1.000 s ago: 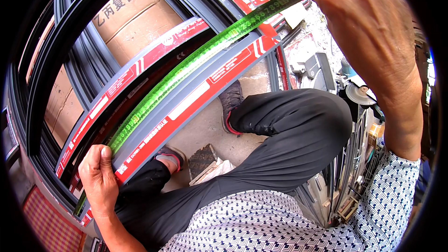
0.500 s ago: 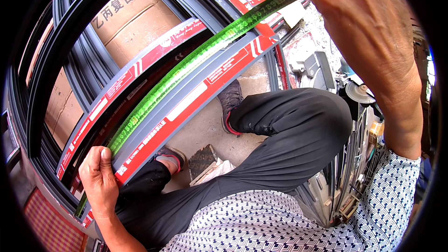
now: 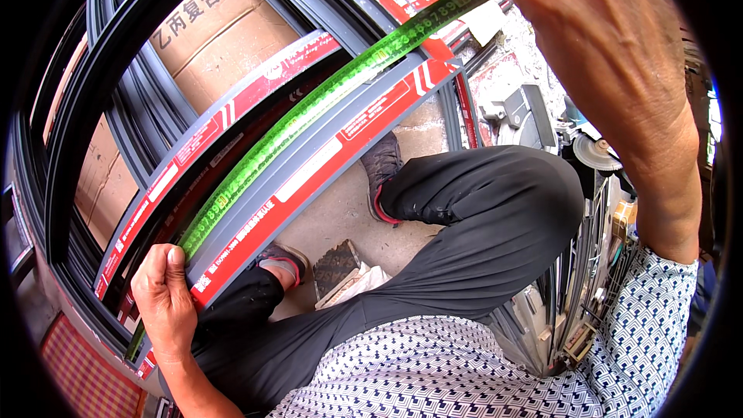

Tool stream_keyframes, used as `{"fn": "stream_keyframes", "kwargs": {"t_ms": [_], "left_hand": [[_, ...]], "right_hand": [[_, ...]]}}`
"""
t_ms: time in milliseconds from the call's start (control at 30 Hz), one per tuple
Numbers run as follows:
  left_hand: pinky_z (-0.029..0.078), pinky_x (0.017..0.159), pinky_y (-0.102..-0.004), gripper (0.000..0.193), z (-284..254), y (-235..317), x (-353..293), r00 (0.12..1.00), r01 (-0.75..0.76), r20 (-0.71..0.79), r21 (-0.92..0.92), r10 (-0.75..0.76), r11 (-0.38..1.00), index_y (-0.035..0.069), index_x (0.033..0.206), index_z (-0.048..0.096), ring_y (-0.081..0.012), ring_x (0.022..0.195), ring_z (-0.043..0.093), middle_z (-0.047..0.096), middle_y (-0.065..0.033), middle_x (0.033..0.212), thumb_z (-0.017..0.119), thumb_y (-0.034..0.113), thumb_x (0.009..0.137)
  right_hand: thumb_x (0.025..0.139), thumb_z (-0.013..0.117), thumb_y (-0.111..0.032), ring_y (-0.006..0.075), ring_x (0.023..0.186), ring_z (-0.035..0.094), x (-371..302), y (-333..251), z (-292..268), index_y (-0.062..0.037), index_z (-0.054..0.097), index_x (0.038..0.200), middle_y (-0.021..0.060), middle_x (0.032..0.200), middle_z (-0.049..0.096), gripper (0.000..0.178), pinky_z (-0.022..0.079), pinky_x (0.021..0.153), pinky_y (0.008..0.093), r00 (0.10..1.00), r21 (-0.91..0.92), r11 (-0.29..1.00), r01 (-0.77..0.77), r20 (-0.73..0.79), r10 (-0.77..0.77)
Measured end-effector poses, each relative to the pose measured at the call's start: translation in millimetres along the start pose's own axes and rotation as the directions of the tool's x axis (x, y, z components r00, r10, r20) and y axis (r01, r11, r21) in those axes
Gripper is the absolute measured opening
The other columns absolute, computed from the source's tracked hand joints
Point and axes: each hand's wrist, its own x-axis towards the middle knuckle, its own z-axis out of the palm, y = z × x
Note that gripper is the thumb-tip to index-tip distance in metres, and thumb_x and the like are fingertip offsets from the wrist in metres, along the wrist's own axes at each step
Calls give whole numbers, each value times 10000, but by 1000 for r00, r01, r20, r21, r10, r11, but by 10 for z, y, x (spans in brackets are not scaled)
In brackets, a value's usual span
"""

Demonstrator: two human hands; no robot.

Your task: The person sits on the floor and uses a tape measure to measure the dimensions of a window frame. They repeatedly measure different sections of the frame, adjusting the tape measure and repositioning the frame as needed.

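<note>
A green measuring tape (image 3: 290, 118) stretches along a grey frame profile (image 3: 309, 166) covered with red and white film. At its lower left end, my left hand (image 3: 164, 294) is closed, pinching the tape against the profile. My right hand (image 3: 588, 27), high at the upper right, grips the tape's other end between thumb and fingers. The tape lies along the profile's upper edge and rises off it toward the right hand. Beyond the tape runs a second red-filmed grey profile (image 3: 209, 135), joined into the same frame.
Dark grey frames (image 3: 73, 108) lean at the left before a cardboard box (image 3: 213, 54). A machine with a round blade (image 3: 596, 153) stands at the right, beside stacked thin strips (image 3: 569, 294). A dark scrap board (image 3: 335, 267) lies on the floor near my feet.
The tape has shifted very slightly near my right hand, which has moved a little to the left. My left hand stays in place.
</note>
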Motion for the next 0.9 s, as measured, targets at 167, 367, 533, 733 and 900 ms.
{"fn": "stream_keyframes", "kwargs": {"t_ms": [167, 367, 533, 733, 900], "left_hand": [[412, 661, -324, 309, 7, 7, 8, 1000, -4, -2, 5, 4, 1000, -25, 907, 566, -198, 689, 420, 485, -93, 759, 595, 180, 1135], [415, 664, -324, 311, 3, -3, 9, 1000, 0, 6, 4, 0, 1000, -25, 907, 567, -193, 694, 423, 490, -90, 762, 593, 183, 1136], [413, 665, -324, 313, -3, -5, -21, 1000, 11, -4, 9, -11, 1000, -26, 907, 566, -194, 695, 423, 484, -91, 760, 595, 185, 1136], [409, 661, -328, 316, 7, 19, 53, 1000, -27, 14, -22, 28, 999, -27, 907, 564, -195, 692, 424, 480, -93, 757, 595, 188, 1136], [411, 662, -327, 322, -2, 6, -24, 1000, 12, -7, 8, -12, 1000, -25, 903, 565, -193, 692, 423, 480, -91, 755, 594, 194, 1137]], "right_hand": [[824, 700, -114, 231, 1045, 669, -7, 5, 5, -55, 696, 904, 72, 991, 674, 99, 506, 763, 394, 1000, 2, 1000, -1, 3, 1], [828, 699, -113, 232, 1050, 668, -19, 0, 6, -55, 696, 909, 72, 994, 674, 101, 504, 765, 395, 1000, 3, 1000, -5, 2, 5], [830, 698, -113, 232, 1054, 668, 9, -16, 48, -55, 696, 914, 72, 997, 674, 102, 502, 767, 395, 1000, 14, 1000, 0, -16, 0], [834, 697, -113, 232, 1059, 667, -36, -10, -49, -55, 696, 920, 72, 1001, 674, 104, 500, 769, 395, 1000, -12, 1000, -7, 14, 7], [836, 696, -112, 233, 1063, 666, 12, -13, 70, -55, 696, 925, 72, 1003, 674, 105, 499, 770, 395, 1000, 14, 1000, 3, -19, -2]]}}
